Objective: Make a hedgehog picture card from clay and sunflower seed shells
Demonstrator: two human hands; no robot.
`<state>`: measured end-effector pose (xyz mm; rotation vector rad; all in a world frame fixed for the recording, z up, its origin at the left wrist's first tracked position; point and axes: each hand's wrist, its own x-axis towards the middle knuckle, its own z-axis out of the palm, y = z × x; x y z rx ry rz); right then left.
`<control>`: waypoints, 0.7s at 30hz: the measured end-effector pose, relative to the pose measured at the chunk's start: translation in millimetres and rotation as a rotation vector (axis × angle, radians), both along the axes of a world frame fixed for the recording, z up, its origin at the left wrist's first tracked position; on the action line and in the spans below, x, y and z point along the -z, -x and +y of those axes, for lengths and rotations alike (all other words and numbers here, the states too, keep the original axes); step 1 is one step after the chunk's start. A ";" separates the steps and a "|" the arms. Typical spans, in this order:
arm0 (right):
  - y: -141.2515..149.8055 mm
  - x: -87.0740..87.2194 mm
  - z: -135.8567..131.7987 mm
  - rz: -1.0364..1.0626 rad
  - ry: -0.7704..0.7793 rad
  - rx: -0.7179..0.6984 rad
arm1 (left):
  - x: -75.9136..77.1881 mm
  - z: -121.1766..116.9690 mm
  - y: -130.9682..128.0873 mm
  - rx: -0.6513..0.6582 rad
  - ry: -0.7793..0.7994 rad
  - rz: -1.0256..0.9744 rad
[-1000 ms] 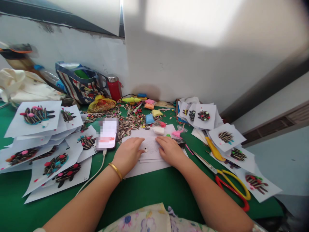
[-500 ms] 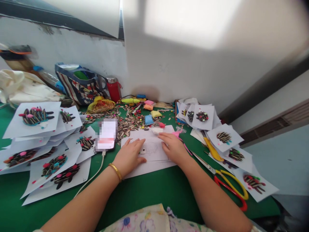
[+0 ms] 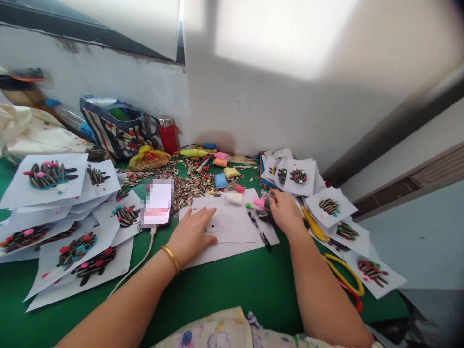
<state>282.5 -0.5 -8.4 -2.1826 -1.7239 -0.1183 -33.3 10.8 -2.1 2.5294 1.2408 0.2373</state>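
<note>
My left hand (image 3: 192, 233), with a gold bangle on the wrist, lies flat with fingers spread on a white sheet (image 3: 229, 226) that bears a faint hedgehog outline. My right hand (image 3: 285, 211) reaches to the right of that sheet, over small bags of pink clay (image 3: 260, 201) and dark bits; its fingers curl down, and I cannot make out what they hold. A black pen (image 3: 261, 234) lies on the paper between my hands. A pile of striped sunflower seeds (image 3: 190, 183) lies beyond the sheet.
A phone (image 3: 157, 203) on a white cable lies left of my left hand. Finished seed hedgehog sheets (image 3: 74, 249) cover the left side and another stack (image 3: 328, 205) the right. Yellow and red scissors (image 3: 346, 280), clay packets (image 3: 221, 180), a red flask (image 3: 168, 134) and a striped bag (image 3: 116, 125) stand around.
My right hand has left the hedgehog sheet and moved right to the small bags beside it. The black pen now shows on the paper. My left hand has stayed on the sheet.
</note>
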 end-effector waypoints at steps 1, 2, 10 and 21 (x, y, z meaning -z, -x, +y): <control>1.0 1.6 1.3 0.006 0.021 -0.013 | 0.0 -0.2 -0.1 -0.003 -0.007 -0.004; 2.0 2.9 2.4 0.018 0.035 -0.023 | 0.1 -0.4 -0.2 -0.004 -0.011 -0.008; 5.2 5.7 3.0 0.041 0.018 -0.054 | 3.7 -0.8 -0.3 0.007 0.015 -0.009; 5.2 11.1 5.4 0.024 -0.075 -0.063 | 5.8 -1.3 0.3 0.016 0.012 -0.015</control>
